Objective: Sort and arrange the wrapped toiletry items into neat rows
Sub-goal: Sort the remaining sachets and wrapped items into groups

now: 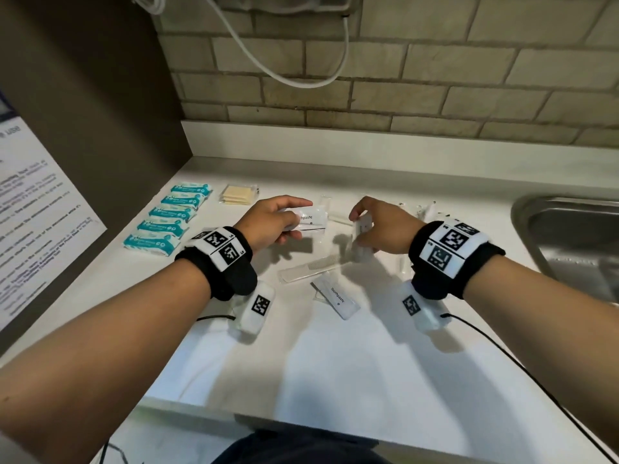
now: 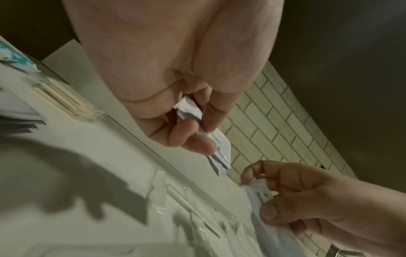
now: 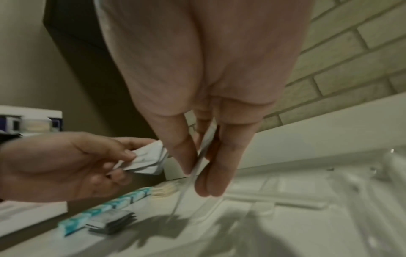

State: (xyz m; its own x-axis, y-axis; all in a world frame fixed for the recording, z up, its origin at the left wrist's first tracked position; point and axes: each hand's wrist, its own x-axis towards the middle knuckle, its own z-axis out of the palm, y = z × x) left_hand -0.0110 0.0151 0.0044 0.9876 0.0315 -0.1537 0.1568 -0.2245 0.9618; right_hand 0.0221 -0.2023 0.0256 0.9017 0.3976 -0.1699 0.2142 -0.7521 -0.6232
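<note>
White counter (image 1: 335, 363) is sitting under a tan brick wall (image 1: 402, 78), w/ a steel sink (image 1: 569, 236) at right and a dark panel at left. Teal packets (image 1: 167, 222) are lying in a row by the left edge, yellowish sachets (image 1: 238, 194) just beyond them. Left hand (image 1: 268, 222) is pinching a small stack of toothpaste sachets (image 1: 310, 219) above the counter; right hand (image 1: 378, 229) is gripping a thin white packet (image 1: 361, 229) btwn thumb and fingers. Another toothpaste sachet (image 1: 336, 298) and a wrapped comb (image 1: 311, 271) are lying nearer the person. Right wrist view is showing that packet edge-on (image 3: 206, 139), plus a flat grey stack (image 3: 110, 224) beside the teal row, hidden in head view.
</note>
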